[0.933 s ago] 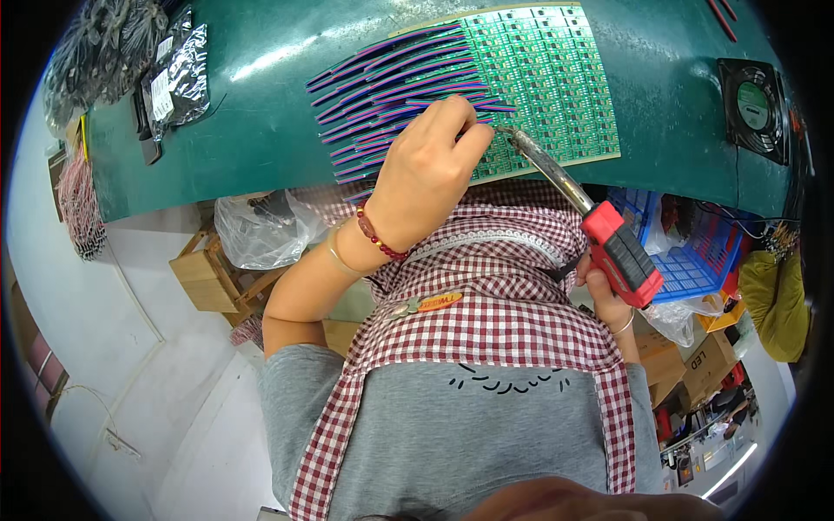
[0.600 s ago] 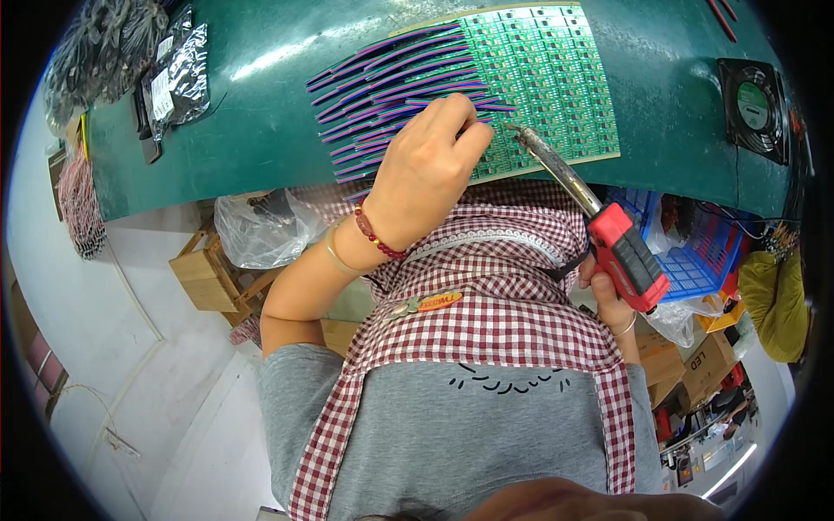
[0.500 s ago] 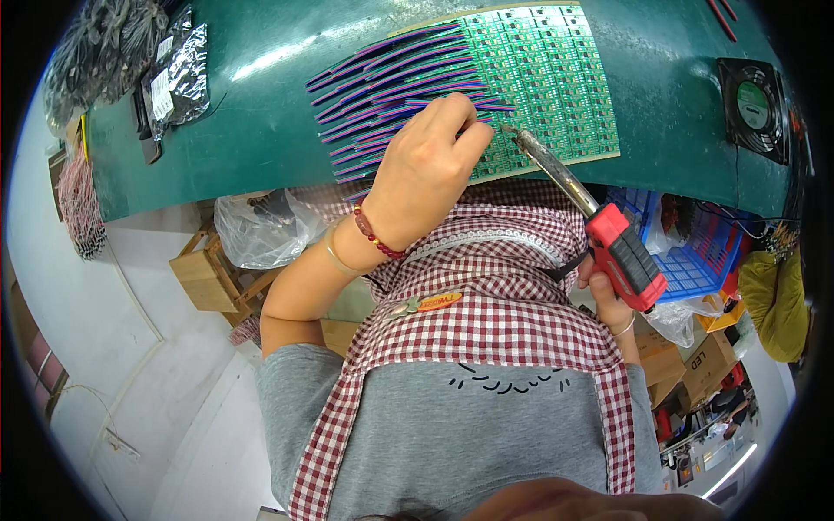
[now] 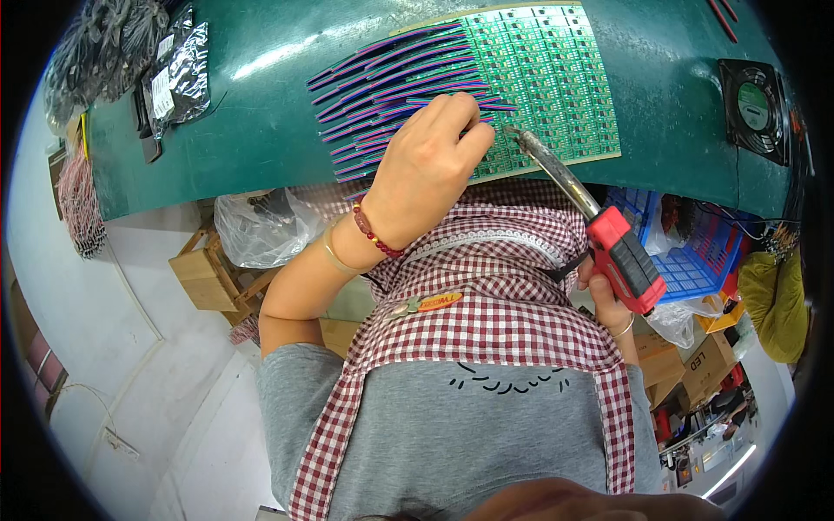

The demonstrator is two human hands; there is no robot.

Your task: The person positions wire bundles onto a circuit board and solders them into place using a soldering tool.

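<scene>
A green circuit board panel (image 4: 556, 69) lies on the dark green table (image 4: 261, 130). Rows of purple and blue wires (image 4: 382, 78) fan out from its left side. My left hand (image 4: 430, 169) rests on the wires at the board's near edge, fingers pinched on a wire end. My right hand (image 4: 608, 308) grips the red handle of a soldering iron (image 4: 621, 256). Its metal tip (image 4: 514, 135) points up-left, touching the board right beside my left fingertips. I wear a red checked apron over a grey shirt.
A small black fan (image 4: 754, 104) sits at the table's right. Foil bags and wire bundles (image 4: 174, 74) lie at the far left. Below the table are a clear plastic bag (image 4: 256, 230), cardboard boxes (image 4: 204, 278) and a blue crate (image 4: 695, 252).
The soldering iron's tip has shifted slightly up-left toward my left fingertips. My left hand has stayed on the wires.
</scene>
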